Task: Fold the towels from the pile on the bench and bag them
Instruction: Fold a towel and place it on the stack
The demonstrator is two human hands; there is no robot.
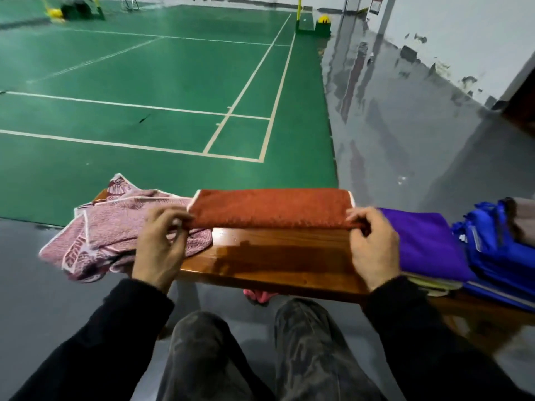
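A rust-orange towel (272,208) lies folded lengthwise across the far half of the glossy wooden bench (278,261). My left hand (159,244) pinches its near left corner and my right hand (373,244) pinches its near right corner along the folded edge. A crumpled pink patterned towel (115,227) hangs over the bench's left end, partly under my left hand. To the right rests a folded purple towel (425,241), and beyond it a blue bag (498,250) with a brownish cloth at its top.
Green court floor with white lines stretches beyond the bench, grey floor to the right and under me. My knees are below the bench's near edge. Something pink (257,295) shows under the bench.
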